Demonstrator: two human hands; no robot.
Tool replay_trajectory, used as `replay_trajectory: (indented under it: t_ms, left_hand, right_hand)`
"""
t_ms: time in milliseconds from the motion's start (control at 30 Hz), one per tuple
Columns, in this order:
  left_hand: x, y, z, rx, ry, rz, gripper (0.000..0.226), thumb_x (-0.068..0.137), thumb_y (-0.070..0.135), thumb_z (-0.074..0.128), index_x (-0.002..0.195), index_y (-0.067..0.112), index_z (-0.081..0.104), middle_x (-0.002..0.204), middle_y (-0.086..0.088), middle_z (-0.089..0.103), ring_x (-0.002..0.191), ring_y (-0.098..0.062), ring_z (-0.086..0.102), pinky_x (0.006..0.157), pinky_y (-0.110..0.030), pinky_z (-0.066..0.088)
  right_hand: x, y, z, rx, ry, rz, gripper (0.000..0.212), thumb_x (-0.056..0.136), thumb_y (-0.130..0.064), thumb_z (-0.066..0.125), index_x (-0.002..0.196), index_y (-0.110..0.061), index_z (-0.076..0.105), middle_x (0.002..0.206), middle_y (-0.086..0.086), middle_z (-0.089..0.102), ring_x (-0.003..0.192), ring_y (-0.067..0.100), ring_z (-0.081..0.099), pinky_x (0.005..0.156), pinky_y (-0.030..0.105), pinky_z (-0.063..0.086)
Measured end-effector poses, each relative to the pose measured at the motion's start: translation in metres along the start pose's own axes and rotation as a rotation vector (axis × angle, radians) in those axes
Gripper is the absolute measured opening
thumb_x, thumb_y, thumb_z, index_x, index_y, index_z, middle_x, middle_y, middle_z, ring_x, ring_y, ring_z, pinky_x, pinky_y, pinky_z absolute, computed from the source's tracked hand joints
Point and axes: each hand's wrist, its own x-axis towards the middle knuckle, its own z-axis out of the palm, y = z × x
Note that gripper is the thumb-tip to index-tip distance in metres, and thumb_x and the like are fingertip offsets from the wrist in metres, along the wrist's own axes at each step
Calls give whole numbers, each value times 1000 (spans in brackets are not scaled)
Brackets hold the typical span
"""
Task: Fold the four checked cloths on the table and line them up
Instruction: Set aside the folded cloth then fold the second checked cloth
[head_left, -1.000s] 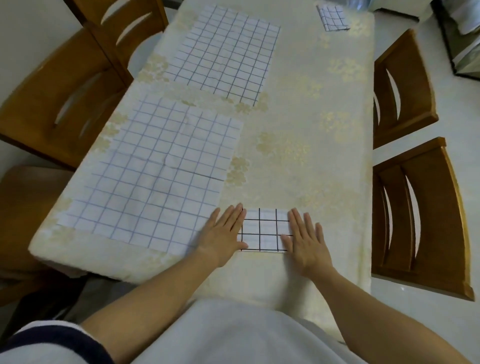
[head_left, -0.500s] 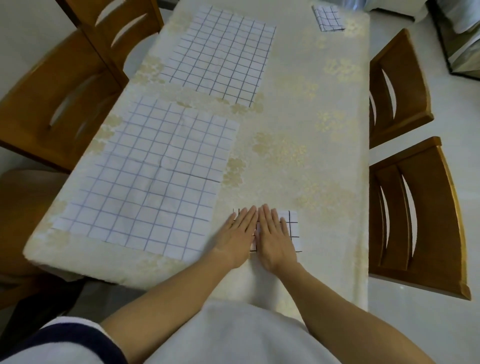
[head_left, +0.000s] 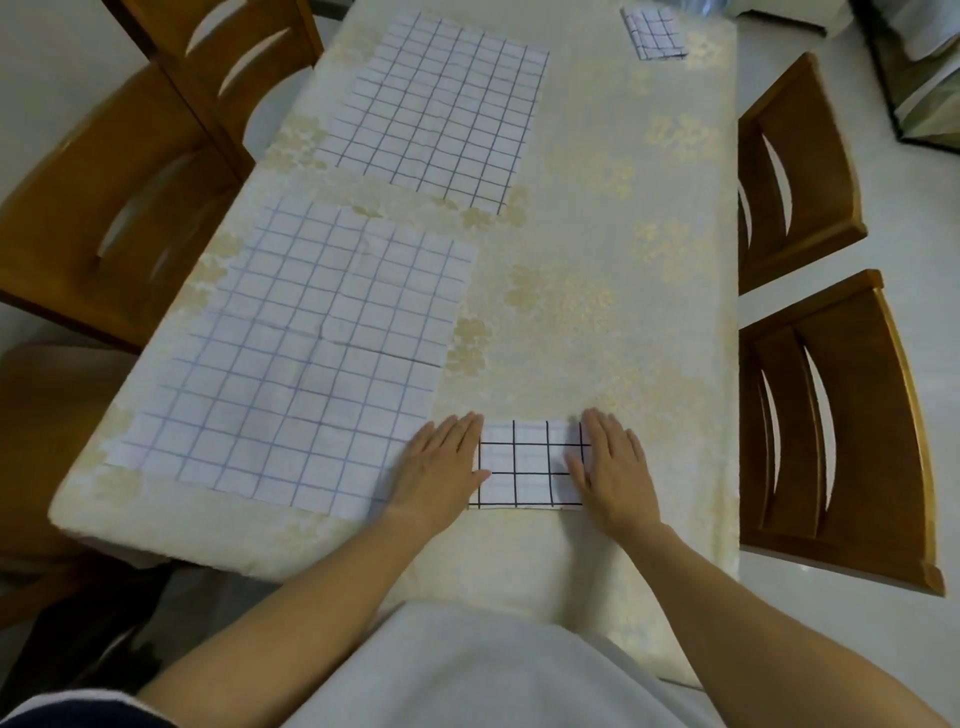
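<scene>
Lying between flat hands (head_left: 524, 467): folded cloth (head_left: 527, 465).

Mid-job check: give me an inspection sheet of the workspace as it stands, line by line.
Surface: table covered by a cream flowered tablecloth, lying flat.
Job's things: two cloths folded, two not. The small folded cloth sits at the near edge between the hands. The second folded cloth lies at the far right corner. The large near cloth and the far cloth are spread open along the left side.
Clutter: nothing seen.
Hands: left hand and right hand lie flat with straight fingers, pressing the left and right ends of the small folded cloth.
Cables: nothing seen.
Surroundings: wooden chairs on both sides of the table.
</scene>
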Motion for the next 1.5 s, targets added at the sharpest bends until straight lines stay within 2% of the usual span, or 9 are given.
replay_trajectory:
  t_ms: [133, 367, 600, 767, 933, 1033, 1133, 1300, 1500]
  left_hand:
    - [31, 4, -21, -85, 84, -7, 70, 98, 46, 56, 155, 19, 24, 145, -4, 42, 130, -23, 41, 109, -35, 33]
    - [44, 7, -18, -156, 54, -22, 35, 89, 45, 70, 115, 24, 58, 118, -2, 53, 113, -23, 47, 93, -33, 37]
    - [19, 23, 6, -1023, 168, -241, 22, 91, 35, 72, 86, 15, 64, 69, -4, 62, 62, -13, 53, 59, -28, 39]
    - [26, 64, -36, -1237, 262, -216, 23, 97, 23, 64, 85, 5, 58, 74, -2, 64, 70, -12, 56, 64, -25, 38]
    - [22, 121, -68, -1251, 176, -81, 17, 99, 34, 62, 106, 20, 67, 100, 5, 75, 90, -7, 70, 80, -23, 53]
    - [10, 168, -65, -1279, 32, -10, 21, 100, 35, 61, 112, 21, 71, 106, 6, 76, 101, -13, 72, 90, -32, 57]
    - [-2, 227, -53, -1248, 77, -15, 22, 101, 37, 59, 108, 21, 73, 103, 5, 77, 97, -15, 73, 90, -43, 59]
    - [-25, 342, -30, -1106, 94, 37, 24, 102, 40, 54, 116, 26, 67, 105, 9, 74, 95, -9, 70, 85, -33, 60]
    - [-39, 475, -11, -1009, 18, 199, 16, 99, 39, 58, 114, 37, 63, 110, 10, 72, 102, -9, 70, 87, -39, 60]
  right_hand:
    - [41, -17, -25, -80, -67, -130, 61, 90, -47, 65, 141, -17, 48, 132, 9, 54, 123, 34, 49, 109, 40, 33]
    - [39, -33, -29, -187, -136, -17, 45, 88, -47, 67, 114, -11, 61, 115, 12, 55, 109, 33, 49, 90, 38, 39]
    - [-27, -12, -49, 498, -31, 334, 13, 85, -30, 77, 83, -21, 68, 76, -4, 67, 71, 16, 60, 59, 27, 42]
    - [-53, -1, -79, 1043, 166, 549, 20, 91, -30, 71, 105, -17, 73, 98, 0, 76, 92, 19, 71, 77, 35, 59]
    - [-79, 20, -111, 1090, 338, 518, 27, 100, -33, 57, 122, -17, 60, 111, 0, 67, 102, 17, 64, 83, 38, 57]
    - [-107, 50, -126, 1177, 449, 526, 25, 100, -30, 59, 120, -16, 62, 108, -1, 69, 99, 16, 67, 79, 34, 58]
    - [-147, 96, -134, 1250, 502, 545, 23, 97, -30, 63, 118, -22, 64, 106, -4, 72, 95, 12, 70, 76, 31, 61]
    - [-223, 184, -129, 1264, 518, 623, 31, 93, -33, 68, 122, -22, 64, 105, -4, 73, 91, 13, 73, 73, 31, 63]
    - [-305, 297, -142, 1306, 751, 672, 1, 92, -21, 70, 93, -22, 71, 85, -7, 75, 75, 5, 70, 61, 18, 53]
